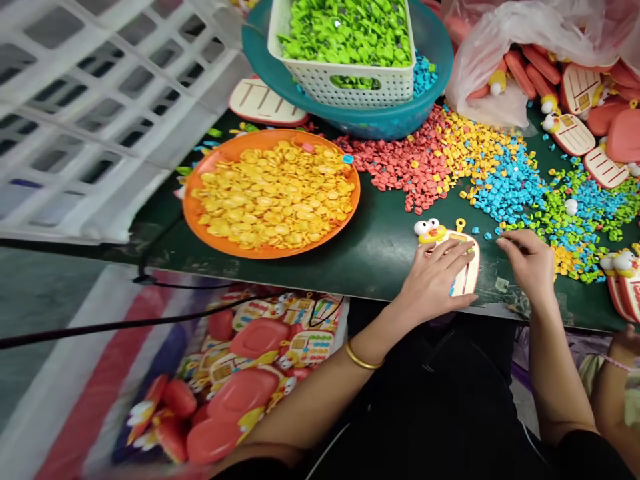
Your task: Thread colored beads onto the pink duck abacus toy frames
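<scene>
A cream toy board (466,275) with a red rim, bulging white eyes and a yellow beak lies on the table near its front edge. Across its face rests my left hand (436,277), fingers stretched out and thumb spread toward the lower edge, partly hiding the slots and a few blue pieces. Just to the right, my right hand (533,267) is closed in a pinch, thumb against forefinger; whatever is between the tips is too small to make out. Two loose blue pieces (488,236) lie between the hands, below the heap of small blue pieces (511,190).
An orange plate (193,223) of yellow discs stands left. Behind are red pieces (400,163), a teal basin (425,113) and a white basket (300,77) of green pieces. A bag (493,73) and toy boards (575,137) crowd the right. Another person's hand (627,343) shows there.
</scene>
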`<move>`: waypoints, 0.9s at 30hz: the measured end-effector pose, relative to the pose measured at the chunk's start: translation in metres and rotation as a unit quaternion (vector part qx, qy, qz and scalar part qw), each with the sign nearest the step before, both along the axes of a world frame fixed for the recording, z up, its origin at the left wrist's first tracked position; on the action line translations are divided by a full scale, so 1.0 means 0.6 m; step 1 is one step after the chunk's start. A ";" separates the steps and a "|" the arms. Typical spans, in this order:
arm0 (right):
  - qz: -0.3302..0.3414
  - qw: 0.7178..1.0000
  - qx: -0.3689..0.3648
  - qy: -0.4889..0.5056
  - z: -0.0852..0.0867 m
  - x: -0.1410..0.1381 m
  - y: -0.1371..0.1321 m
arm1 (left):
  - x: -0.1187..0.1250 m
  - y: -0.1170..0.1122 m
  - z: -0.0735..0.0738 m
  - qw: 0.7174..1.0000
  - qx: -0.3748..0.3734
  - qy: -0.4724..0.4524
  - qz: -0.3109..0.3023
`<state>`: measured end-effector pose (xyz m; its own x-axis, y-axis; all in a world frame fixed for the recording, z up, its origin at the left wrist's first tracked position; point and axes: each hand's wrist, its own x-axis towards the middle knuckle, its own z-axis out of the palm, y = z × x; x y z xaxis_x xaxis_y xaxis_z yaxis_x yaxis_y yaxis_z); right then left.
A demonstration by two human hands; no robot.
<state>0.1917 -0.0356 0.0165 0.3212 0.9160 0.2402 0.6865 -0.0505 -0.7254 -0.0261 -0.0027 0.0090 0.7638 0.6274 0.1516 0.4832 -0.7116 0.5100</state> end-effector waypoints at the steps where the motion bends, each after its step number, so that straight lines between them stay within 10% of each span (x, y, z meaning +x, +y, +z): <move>1: 0.021 0.999 -0.004 0.030 0.000 -0.018 0.007 | -0.001 0.000 -0.001 1.000 -0.003 -0.008 -0.005; 8: -0.021 0.998 -0.010 0.066 -0.027 -0.100 0.013 | -0.002 0.001 -0.007 0.999 0.008 -0.028 0.043; 11: 0.028 0.999 -0.006 0.018 -0.027 -0.071 -0.003 | 0.003 0.002 -0.004 0.999 0.024 -0.011 0.029; 18: -0.089 0.981 0.021 -0.170 -0.037 0.049 0.014 | 0.000 0.004 -0.006 1.000 0.007 -0.017 -0.006; 27: 0.040 0.990 0.116 -0.066 -0.055 -0.107 0.009 | -0.001 -0.001 -0.010 0.999 0.016 -0.002 0.050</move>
<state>0.1277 -0.0305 -0.0164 0.2015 0.8527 0.4819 0.7717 0.1648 -0.6142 -0.0264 -0.0030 0.0032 0.6965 0.6959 0.1750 0.5515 -0.6752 0.4899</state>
